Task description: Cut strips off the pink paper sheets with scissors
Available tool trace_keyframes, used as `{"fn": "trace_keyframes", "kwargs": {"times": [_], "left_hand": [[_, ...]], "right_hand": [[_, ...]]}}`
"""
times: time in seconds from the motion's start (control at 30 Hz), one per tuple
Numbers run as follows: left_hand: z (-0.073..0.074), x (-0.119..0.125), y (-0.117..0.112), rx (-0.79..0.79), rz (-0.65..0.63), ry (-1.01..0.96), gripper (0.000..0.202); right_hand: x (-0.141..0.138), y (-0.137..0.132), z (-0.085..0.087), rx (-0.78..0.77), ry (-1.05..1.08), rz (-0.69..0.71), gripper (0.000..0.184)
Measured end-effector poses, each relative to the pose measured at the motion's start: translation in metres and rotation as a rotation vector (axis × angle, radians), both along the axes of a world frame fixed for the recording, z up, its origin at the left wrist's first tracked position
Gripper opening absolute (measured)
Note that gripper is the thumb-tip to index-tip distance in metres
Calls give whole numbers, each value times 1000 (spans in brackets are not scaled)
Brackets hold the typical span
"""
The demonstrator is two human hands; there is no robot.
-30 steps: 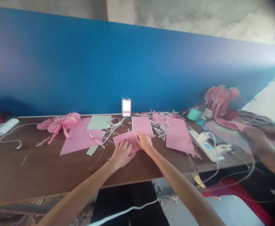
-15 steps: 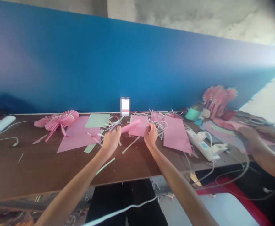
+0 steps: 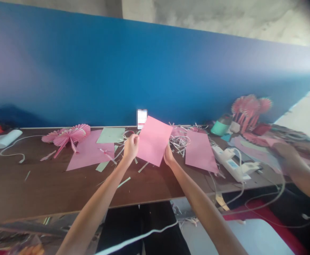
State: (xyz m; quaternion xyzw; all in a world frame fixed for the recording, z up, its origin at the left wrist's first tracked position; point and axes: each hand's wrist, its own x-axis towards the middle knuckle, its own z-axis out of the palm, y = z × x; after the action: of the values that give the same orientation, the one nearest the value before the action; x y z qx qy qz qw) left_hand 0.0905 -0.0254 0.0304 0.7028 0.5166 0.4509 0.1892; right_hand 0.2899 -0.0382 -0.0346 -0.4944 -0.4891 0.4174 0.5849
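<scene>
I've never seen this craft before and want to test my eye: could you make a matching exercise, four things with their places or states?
1. Phone
2. Raised sheet
3. Power strip
4. Green sheet

A. has plugs in it
B. overlaps a pink sheet
C. upright before the blue wall
D. between left hand and right hand

Pairs: 1-C, 2-D, 3-A, 4-B

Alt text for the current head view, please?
A person's left hand and right hand hold a pink sheet tilted up over a brown table. Around it lie more pink sheets, pale green paper, paper strips and pleated pink fans; a white power strip and another person's arm are at the right.
</scene>
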Motion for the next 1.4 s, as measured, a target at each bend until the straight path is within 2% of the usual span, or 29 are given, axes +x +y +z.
{"fn": "trace_keyframes", "kwargs": {"times": [0.07,0.13,0.27,0.4,0.5,0.6,0.7,0.83,0.9,0.93,1.03,1.1,1.17,1.3,1.4], "left_hand": [[-20,10,1,-117,-54,-65,29],[-37,17,2,-180,-50,-113,33],[-52,20,4,-183,-6,-132,36],[-54,14,5,-151,25,-86,32],[-55,10,4,-132,-4,32,30],[-55,7,5,-136,-16,164,33],[-50,3,9,-132,-52,211,33],[-36,-14,15,-205,-259,174,35],[-28,-25,15,-326,-383,94,39],[-24,-30,15,-404,-455,65,40],[-16,-42,12,-582,-616,28,45],[-12,-44,10,-641,-676,32,45],[-10,-44,9,-674,-725,55,45],[-10,-41,7,-646,-787,118,41],[-13,-38,6,-583,-793,178,37]], "right_hand": [[3,0,0,0,146,-15,64],[6,1,0,13,268,-52,61],[12,7,-1,49,335,-215,46],[22,14,-7,6,176,-280,37],[28,16,-10,88,27,-334,29],[30,17,-12,147,-24,-366,27],[28,17,-12,142,2,-383,26],[32,21,-9,106,196,-447,37],[38,20,-4,59,295,-342,45],[41,19,-1,33,315,-237,48],[45,9,11,-28,223,2,53],[42,-1,19,-12,166,28,51],[37,-10,25,-5,91,101,51],[30,-13,27,-50,-173,370,46],[31,-8,22,-47,-247,425,36]]}}
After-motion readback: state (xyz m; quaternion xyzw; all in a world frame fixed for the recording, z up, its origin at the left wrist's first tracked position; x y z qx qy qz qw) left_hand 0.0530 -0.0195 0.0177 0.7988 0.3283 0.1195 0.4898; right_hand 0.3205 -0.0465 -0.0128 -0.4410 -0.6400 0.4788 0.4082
